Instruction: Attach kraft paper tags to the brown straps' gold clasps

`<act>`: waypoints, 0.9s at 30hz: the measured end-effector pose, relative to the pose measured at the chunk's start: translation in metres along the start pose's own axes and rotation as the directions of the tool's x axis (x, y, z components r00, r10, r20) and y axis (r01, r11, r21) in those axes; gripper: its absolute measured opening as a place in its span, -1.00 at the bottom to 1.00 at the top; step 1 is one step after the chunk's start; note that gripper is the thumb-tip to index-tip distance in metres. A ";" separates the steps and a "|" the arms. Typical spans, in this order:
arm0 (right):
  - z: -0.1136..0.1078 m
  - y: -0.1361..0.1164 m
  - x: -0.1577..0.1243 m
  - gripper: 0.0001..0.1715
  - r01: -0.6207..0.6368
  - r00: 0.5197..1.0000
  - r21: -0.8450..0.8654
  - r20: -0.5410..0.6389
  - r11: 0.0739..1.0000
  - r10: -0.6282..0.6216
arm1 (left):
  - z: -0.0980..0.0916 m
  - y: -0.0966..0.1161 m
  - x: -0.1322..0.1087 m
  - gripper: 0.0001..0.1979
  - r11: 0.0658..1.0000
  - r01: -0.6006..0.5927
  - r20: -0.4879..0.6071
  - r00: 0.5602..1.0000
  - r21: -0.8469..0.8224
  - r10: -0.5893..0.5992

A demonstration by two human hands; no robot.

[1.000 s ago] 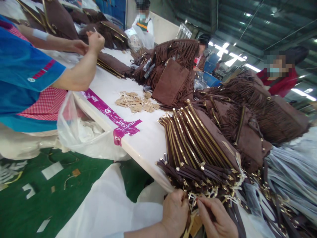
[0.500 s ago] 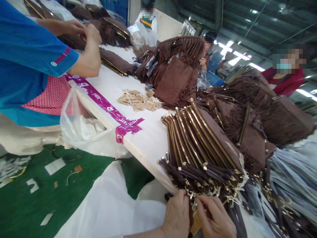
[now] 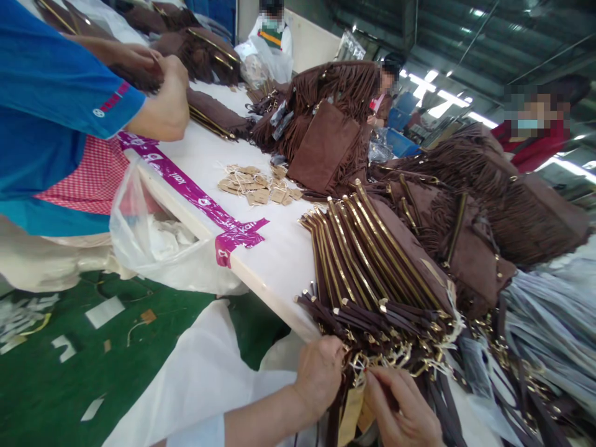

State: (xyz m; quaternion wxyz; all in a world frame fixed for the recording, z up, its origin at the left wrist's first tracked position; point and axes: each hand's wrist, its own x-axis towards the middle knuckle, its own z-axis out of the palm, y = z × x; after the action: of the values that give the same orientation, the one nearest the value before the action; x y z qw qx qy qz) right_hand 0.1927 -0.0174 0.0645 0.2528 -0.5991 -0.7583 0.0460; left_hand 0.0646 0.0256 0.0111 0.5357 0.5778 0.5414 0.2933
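A fanned stack of brown suede bags with gold zippers [image 3: 372, 254] lies at the near edge of the white table [image 3: 270, 254]. Their brown straps with gold clasps [image 3: 395, 347] hang over the edge. My left hand [image 3: 319, 375] is closed at the strap ends, pinching by a gold clasp. My right hand [image 3: 400, 410] is also closed, fingers pinching a white string at the same clasps. A tan paper tag [image 3: 351, 413] hangs between my hands.
Loose tan tags [image 3: 256, 186] lie mid-table. Fringed brown bags [image 3: 488, 192] pile to the right and behind. A purple tape strip [image 3: 200, 202] holds a plastic bag [image 3: 158, 242] at the table edge. A person in blue [image 3: 56, 112] works at left; others sit across.
My hands have shifted slightly lower along the strap ends, and the tan tag now hangs in plain sight between them. The person in blue keeps working with raised hands.
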 end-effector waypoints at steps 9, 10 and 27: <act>0.023 -0.011 0.010 -0.82 -0.206 0.976 0.133 -0.050 0.969 0.214 | -0.030 -0.007 0.008 -0.68 0.920 -0.257 0.175 0.961 0.295 0.212; 0.022 -0.009 0.010 -0.83 -0.186 0.979 0.111 -0.061 0.976 0.194 | -0.030 -0.007 0.007 -0.69 0.899 -0.276 0.187 0.957 0.341 0.223; 0.027 -0.006 0.005 -0.79 -0.133 0.986 -0.009 -0.103 0.991 0.132 | -0.039 -0.012 0.003 -0.81 0.624 -0.512 0.329 0.859 0.590 0.393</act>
State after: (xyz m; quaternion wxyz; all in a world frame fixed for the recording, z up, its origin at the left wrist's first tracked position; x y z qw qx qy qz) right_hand 0.1748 -0.0083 0.0448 0.2829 -0.6517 -0.7033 0.0261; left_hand 0.0255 0.0387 0.0090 0.2486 0.8686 0.3983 0.1585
